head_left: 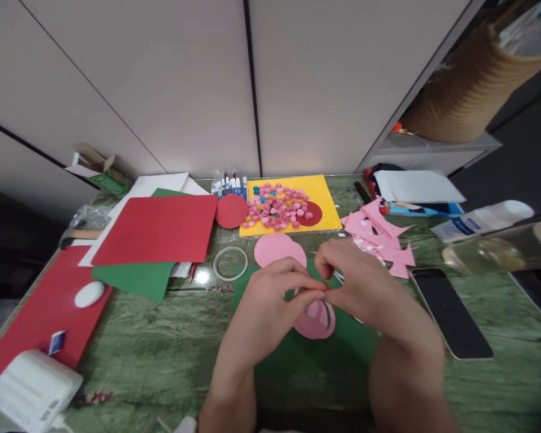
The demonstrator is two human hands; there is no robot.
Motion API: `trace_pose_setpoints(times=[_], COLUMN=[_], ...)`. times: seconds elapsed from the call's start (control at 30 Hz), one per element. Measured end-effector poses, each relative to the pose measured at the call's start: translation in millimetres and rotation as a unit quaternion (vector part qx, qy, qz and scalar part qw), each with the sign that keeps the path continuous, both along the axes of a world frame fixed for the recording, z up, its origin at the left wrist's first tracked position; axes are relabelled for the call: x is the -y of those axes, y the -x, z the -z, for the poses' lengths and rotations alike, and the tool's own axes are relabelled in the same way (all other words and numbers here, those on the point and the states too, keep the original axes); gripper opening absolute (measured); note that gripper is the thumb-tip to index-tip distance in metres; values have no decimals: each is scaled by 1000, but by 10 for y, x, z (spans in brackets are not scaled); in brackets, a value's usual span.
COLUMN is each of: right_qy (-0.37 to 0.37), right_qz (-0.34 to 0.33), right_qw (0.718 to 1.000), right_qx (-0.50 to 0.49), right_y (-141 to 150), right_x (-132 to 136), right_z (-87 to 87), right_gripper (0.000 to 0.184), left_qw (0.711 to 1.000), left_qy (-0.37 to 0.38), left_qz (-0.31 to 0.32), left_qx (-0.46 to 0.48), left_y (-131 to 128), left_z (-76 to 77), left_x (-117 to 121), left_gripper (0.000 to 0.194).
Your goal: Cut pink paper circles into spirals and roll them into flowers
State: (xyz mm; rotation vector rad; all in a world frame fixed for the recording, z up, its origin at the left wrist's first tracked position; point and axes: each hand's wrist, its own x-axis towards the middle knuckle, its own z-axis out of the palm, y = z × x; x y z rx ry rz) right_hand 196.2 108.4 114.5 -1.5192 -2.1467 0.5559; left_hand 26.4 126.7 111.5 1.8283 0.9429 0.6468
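Observation:
My left hand (282, 297) and my right hand (358, 282) meet above a sheet of green paper (288, 361). Thumb and forefinger of each are pinched together, the tips touching or nearly so; whatever sits between them is too small and covered to make out. Just below the fingertips is a round pink paper piece (315, 328) with curved cuts, partly covered by my left hand. Overlapping pink paper circles (275, 249) lie just beyond my left hand. Something metallic, perhaps scissors (339, 276), shows partly under my right hand.
Pink scraps (381, 237) and a phone (451, 313) lie to the right. Pink pompoms (277, 207) cover a yellow sheet (327, 195) at the back. Leftward are red paper (157, 228), a tape ring (231, 263) and a white charger (33, 385). Bottles (487, 219) stand far right.

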Motion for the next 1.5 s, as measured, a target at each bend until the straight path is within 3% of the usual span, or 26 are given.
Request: trace_pose_setpoints(times=[0.4, 0.6, 0.73, 1.0, 1.5], right_qy=[10, -4, -12, -41, -108], right_qz=[-20, 29, 49, 43, 32], right_qw=[1000, 999, 997, 994, 988], right_qx=[-3, -24, -57, -97, -109], right_y=[5, -10, -1, 24, 41], right_x=[27, 53, 45, 40, 28], right_z=[-3, -51, -81, -84, -66], right_gripper=[25, 27, 18, 8, 6], left_qw=[999, 998, 993, 988, 983], left_qy=[-10, -36, -39, -46, -60], left_qz=[29, -57, -107, -126, -143], left_qx=[-7, 10, 39, 76, 101], left_y=[38, 19, 25, 17, 8], left_z=[-30, -22, -21, -13, -23], left_x=[-16, -8, 2, 17, 29], left_gripper=[13, 10, 16, 20, 18])
